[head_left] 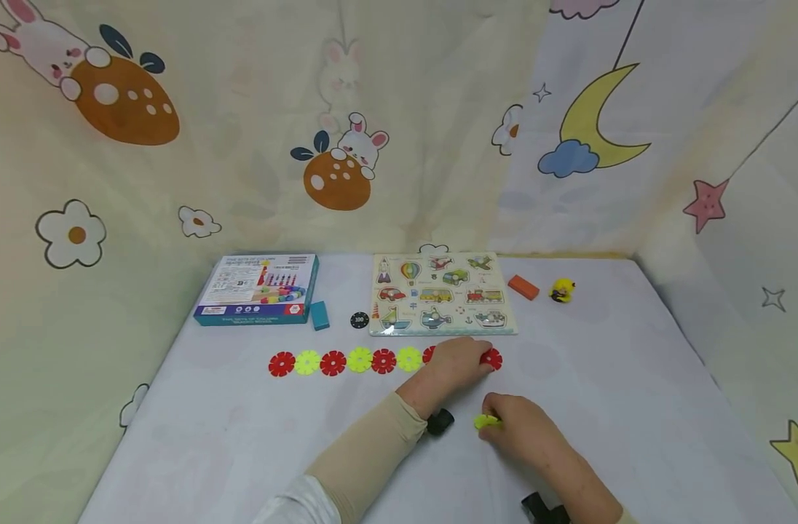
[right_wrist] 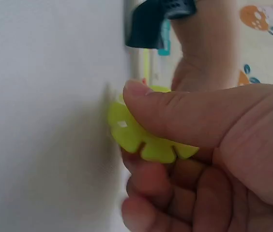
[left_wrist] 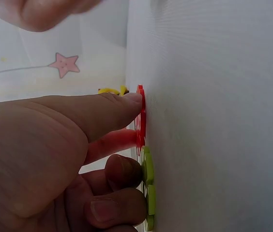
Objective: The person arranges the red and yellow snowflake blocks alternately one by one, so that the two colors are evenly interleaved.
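Observation:
A row of flower-shaped plastic discs, alternating red and yellow-green, runs across the white table; a red disc (head_left: 282, 364) marks its left end. Over the right part of the row, my left hand (head_left: 461, 362) pinches the end red disc (head_left: 494, 359) between thumb and index finger. In the left wrist view its other fingers curl against a yellow-green disc (left_wrist: 149, 169) beside that red one. Nearer the front, my right hand (head_left: 520, 431) pinches a loose yellow-green disc (right_wrist: 158, 149) between thumb and fingers, close over the table. My left hand hides part of the row.
Behind the row lie a picture puzzle board (head_left: 443, 295), a boxed toy set (head_left: 258, 290), a blue block (head_left: 320, 316) and a black chip (head_left: 360, 320) marked 100. An orange block (head_left: 523, 287) and a small yellow figure (head_left: 562, 290) sit at the back right.

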### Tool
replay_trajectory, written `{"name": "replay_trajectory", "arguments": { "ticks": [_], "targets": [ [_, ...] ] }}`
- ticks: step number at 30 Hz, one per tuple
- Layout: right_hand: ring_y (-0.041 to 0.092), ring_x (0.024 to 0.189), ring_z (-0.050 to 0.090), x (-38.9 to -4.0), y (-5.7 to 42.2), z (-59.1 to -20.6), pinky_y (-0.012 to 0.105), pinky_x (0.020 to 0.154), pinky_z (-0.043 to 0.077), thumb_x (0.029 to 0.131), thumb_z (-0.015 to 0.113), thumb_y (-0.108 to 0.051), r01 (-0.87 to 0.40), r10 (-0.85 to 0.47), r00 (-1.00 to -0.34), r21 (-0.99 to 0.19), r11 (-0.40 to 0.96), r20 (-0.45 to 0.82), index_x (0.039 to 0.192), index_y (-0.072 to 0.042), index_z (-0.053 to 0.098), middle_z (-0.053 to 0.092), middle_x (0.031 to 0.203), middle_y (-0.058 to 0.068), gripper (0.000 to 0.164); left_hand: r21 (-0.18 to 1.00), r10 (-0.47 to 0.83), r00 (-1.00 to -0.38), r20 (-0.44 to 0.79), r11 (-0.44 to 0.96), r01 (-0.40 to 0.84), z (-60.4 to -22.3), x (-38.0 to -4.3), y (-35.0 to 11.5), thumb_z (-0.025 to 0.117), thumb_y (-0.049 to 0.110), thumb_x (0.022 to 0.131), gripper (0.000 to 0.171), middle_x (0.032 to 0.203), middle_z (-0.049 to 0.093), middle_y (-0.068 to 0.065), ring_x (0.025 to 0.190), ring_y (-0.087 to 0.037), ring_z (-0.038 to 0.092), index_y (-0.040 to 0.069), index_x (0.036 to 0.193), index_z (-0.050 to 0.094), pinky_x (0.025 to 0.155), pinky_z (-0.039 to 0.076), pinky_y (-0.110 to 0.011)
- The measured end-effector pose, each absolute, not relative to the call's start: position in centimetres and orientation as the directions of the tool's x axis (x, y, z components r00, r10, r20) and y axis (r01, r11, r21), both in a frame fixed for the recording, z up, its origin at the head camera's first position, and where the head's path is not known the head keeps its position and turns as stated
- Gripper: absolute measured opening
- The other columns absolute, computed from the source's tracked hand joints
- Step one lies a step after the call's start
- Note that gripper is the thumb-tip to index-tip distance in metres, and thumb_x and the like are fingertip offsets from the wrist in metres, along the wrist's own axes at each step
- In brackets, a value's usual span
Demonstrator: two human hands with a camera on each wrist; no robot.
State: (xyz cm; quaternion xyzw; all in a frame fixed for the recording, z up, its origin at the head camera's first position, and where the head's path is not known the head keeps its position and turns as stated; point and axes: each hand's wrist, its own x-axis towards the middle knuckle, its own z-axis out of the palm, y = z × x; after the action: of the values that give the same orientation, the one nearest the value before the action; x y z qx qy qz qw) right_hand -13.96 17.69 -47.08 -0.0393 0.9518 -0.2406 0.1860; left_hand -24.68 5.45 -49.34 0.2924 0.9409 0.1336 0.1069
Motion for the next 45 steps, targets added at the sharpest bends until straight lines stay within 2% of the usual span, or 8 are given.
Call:
{"name": "replay_trajectory", "arguments": {
  "ticks": [4,10,16,24,26,29,33,45],
  "targets": [
    [0.014,0.071,0.051,-13.8,18.6,-46.4,0.032,0.067,0.045,0.075,0.079,-0.022,0.033,-0.164,-0.934,-0.532,0.846,-0.319,0.094,-0.021,0.063,0.056,0.077,-0.007,0.025,0.305,0.576,-0.808,-0.122,0.796,0.522,-49.2,-24.4,5.5,0.063,0.043,0.088,0.046,0.107,0.062,0.007,0.089,-0.009,0.050,0.027,0.131,0.055,0.074,0.045,-0.022],
    [0.016,0.072,0.054,-14.4,20.7,-44.8,0.030,0.063,0.046,0.079,0.075,-0.014,0.097,-0.118,-0.945,-0.607,0.789,-0.305,0.120,-0.024,0.060,0.060,0.095,0.001,0.045,0.286,0.584,-0.805,-0.102,0.792,0.539,-49.2,-24.2,5.6,0.064,0.043,0.087,0.045,0.105,0.062,0.007,0.086,-0.009,0.050,0.027,0.129,0.056,0.073,0.045,-0.022],
    [0.028,0.097,0.055,-16.1,23.3,-44.1,0.042,0.077,0.051,0.082,0.072,-0.011,0.051,-0.117,-0.965,-0.608,0.792,-0.235,0.134,-0.011,0.052,0.054,0.125,0.016,0.056,0.277,0.586,-0.805,-0.092,0.791,0.545,-49.3,-24.0,5.6,0.063,0.042,0.088,0.044,0.102,0.061,0.007,0.085,-0.009,0.050,0.026,0.128,0.056,0.070,0.044,-0.022],
    [0.037,0.113,0.048,-19.7,25.7,-45.8,0.056,0.093,0.040,0.087,0.067,-0.014,0.086,-0.118,-0.949,-0.601,0.795,-0.291,0.135,-0.002,0.049,0.050,0.130,0.024,0.052,0.300,0.587,-0.803,-0.102,0.788,0.538,-49.3,-23.8,5.4,0.064,0.042,0.087,0.044,0.101,0.060,0.008,0.084,-0.009,0.049,0.026,0.128,0.056,0.070,0.043,-0.021],
    [0.036,0.109,0.049,-20.3,26.0,-46.6,0.055,0.091,0.042,0.087,0.067,-0.016,0.105,-0.105,-0.949,-0.611,0.785,-0.297,0.135,-0.004,0.050,0.052,0.126,0.023,0.052,0.296,0.592,-0.800,-0.097,0.785,0.545,-49.5,-23.8,5.4,0.064,0.043,0.087,0.045,0.101,0.060,0.007,0.084,-0.009,0.049,0.025,0.127,0.056,0.070,0.043,-0.021],
    [0.030,0.095,0.050,-20.8,26.4,-47.9,0.043,0.078,0.046,0.086,0.069,-0.020,0.134,-0.078,-0.955,-0.649,0.749,-0.287,0.134,-0.009,0.051,0.055,0.107,0.018,0.053,0.288,0.599,-0.795,-0.092,0.780,0.555,-49.8,-23.7,5.6,0.063,0.043,0.088,0.044,0.101,0.060,0.007,0.084,-0.009,0.049,0.025,0.127,0.056,0.070,0.044,-0.022],
    [0.022,0.077,0.044,-21.3,26.9,-49.0,0.032,0.061,0.037,0.083,0.073,-0.028,0.160,-0.062,-0.958,-0.700,0.696,-0.281,0.133,-0.011,0.052,0.045,0.084,0.009,0.057,0.285,0.602,-0.793,-0.096,0.780,0.558,-49.9,-23.7,5.8,0.062,0.043,0.088,0.044,0.102,0.060,0.007,0.084,-0.009,0.049,0.026,0.127,0.056,0.072,0.045,-0.023],
    [0.021,0.080,0.044,-22.8,27.0,-48.8,0.032,0.065,0.035,0.079,0.075,-0.037,0.239,-0.026,-0.943,-0.729,0.641,-0.332,0.131,-0.014,0.051,0.042,0.083,0.007,0.061,0.311,0.582,-0.806,-0.109,0.790,0.528,-49.5,-24.5,5.7,0.062,0.042,0.089,0.043,0.102,0.060,0.006,0.083,-0.010,0.049,0.024,0.127,0.054,0.070,0.044,-0.023]
  ]
}}
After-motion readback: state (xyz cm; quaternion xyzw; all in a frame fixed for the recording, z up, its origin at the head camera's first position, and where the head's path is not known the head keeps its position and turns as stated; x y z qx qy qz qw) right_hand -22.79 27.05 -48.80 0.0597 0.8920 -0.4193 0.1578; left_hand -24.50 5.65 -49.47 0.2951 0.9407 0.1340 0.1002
